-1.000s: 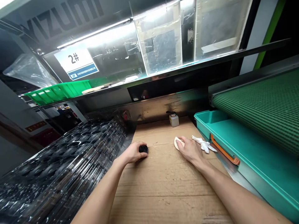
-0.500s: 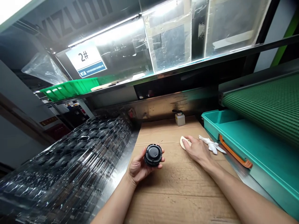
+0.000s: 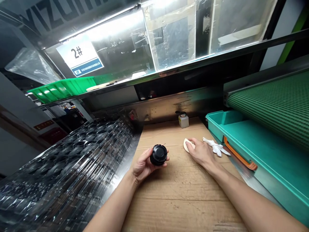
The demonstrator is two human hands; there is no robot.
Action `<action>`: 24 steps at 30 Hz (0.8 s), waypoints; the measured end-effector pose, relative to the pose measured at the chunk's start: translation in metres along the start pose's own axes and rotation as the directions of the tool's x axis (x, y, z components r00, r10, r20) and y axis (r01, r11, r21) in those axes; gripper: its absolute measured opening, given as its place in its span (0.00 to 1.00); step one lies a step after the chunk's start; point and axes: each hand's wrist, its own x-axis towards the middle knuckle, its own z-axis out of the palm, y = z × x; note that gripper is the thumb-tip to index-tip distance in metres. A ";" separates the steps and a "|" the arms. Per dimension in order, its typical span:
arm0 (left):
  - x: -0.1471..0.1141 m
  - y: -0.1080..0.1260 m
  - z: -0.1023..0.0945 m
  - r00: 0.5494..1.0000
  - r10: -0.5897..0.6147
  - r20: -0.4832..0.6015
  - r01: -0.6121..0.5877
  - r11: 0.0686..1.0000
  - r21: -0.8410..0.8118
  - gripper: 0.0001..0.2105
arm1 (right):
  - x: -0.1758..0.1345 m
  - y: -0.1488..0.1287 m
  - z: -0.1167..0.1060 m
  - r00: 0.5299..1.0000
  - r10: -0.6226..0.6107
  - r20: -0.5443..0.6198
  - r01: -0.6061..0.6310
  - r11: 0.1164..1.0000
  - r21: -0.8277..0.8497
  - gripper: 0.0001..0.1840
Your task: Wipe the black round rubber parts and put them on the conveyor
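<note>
We had lifted the black cap (image 3: 158,154) off the cardboard (image 3: 178,193) w/ our left hand (image 3: 142,166), fingers clasped round it, approx. mid-bench. Since 0.5 s ago it barely moved. Right hand (image 3: 201,153) stayed far-right, fingertips pressing the white pad (image 3: 186,144).

Two forearms are seen, entering from approx. 6 o'clock and 4 o'clock, both bare to the frame edge; no sleeves, gloves or wrist items are worn. Left hand (image 3: 142,165) and right hand (image 3: 201,154) are uncovered, nails kept short. No rings, bands, markings etc. are made out.
</note>
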 end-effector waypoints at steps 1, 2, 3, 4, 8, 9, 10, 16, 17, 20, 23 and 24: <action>0.008 0.008 -0.004 0.999 0.018 -0.035 -0.011 0.983 0.182 0.23 | 0.000 0.000 0.000 1.000 -0.001 0.000 0.001 1.000 0.004 0.18; 0.018 0.016 -0.010 0.996 0.054 -0.076 -0.017 0.907 0.421 0.24 | 0.000 0.000 0.000 1.000 -0.003 0.001 0.003 1.000 0.004 0.18; 0.030 0.026 -0.016 0.988 0.107 -0.110 -0.008 0.751 0.660 0.24 | 0.000 -0.001 0.000 1.000 -0.004 0.002 0.004 1.000 0.002 0.18; 0.044 0.034 -0.024 0.978 0.166 -0.125 0.015 0.542 0.841 0.25 | 0.000 -0.001 0.000 1.000 -0.002 0.002 0.002 1.000 -0.003 0.18; 0.096 0.052 -0.050 0.972 0.204 -0.113 0.107 0.041 0.993 0.24 | 0.000 0.000 0.001 1.000 0.015 -0.008 -0.015 0.999 -0.028 0.18; 0.105 0.052 -0.055 0.979 0.169 -0.117 0.114 0.027 0.993 0.24 | 0.000 0.000 0.001 1.000 0.013 -0.012 -0.013 0.999 -0.032 0.18; 0.112 0.052 -0.057 0.983 0.138 -0.121 0.122 0.001 0.993 0.24 | 0.000 0.000 0.002 1.000 0.005 -0.016 -0.006 0.999 -0.035 0.18; 0.083 0.064 -0.046 0.977 0.200 -0.079 0.100 -0.099 0.990 0.40 | 0.001 -0.001 0.001 1.000 -0.004 -0.016 0.004 0.999 -0.036 0.18; 0.065 0.064 -0.040 0.963 0.264 -0.050 0.080 -0.105 0.991 0.39 | 0.001 -0.002 0.001 1.000 0.001 -0.013 -0.001 0.999 -0.036 0.18; 0.001 0.044 -0.022 0.903 0.427 0.046 -0.010 -0.086 0.996 0.30 | 0.000 -0.002 0.001 1.000 -0.004 -0.013 0.003 0.999 -0.047 0.18; -0.053 0.001 -0.011 0.932 0.359 -0.043 0.014 0.083 0.996 0.24 | 0.001 -0.003 0.003 1.000 -0.021 -0.009 0.021 0.999 -0.047 0.19; -0.065 -0.013 -0.010 0.944 0.317 -0.088 0.042 0.148 0.988 0.24 | 0.001 -0.003 0.003 1.000 -0.023 -0.007 0.022 0.999 -0.041 0.19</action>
